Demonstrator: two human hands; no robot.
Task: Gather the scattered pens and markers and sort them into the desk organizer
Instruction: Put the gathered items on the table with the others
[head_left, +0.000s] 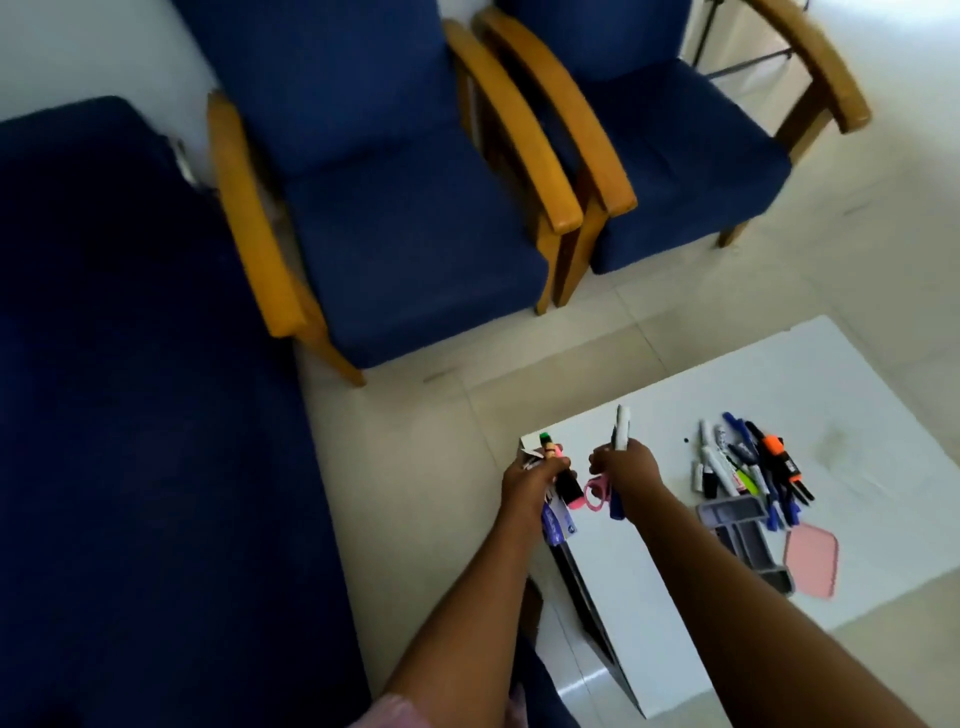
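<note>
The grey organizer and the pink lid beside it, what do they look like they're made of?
The grey organizer looks like matte moulded plastic: even colour, thin dividing walls. The pink lid looks like smooth plastic with rounded corners, possibly silicone; the blur leaves that open.

A loose pile of pens and markers (748, 462), black, blue, white and one orange, lies jumbled just beyond a grey desk organizer (743, 535), which rests flat with open compartments. Left of the organizer, several more markers (719, 480) are held upright in two fists.
</note>
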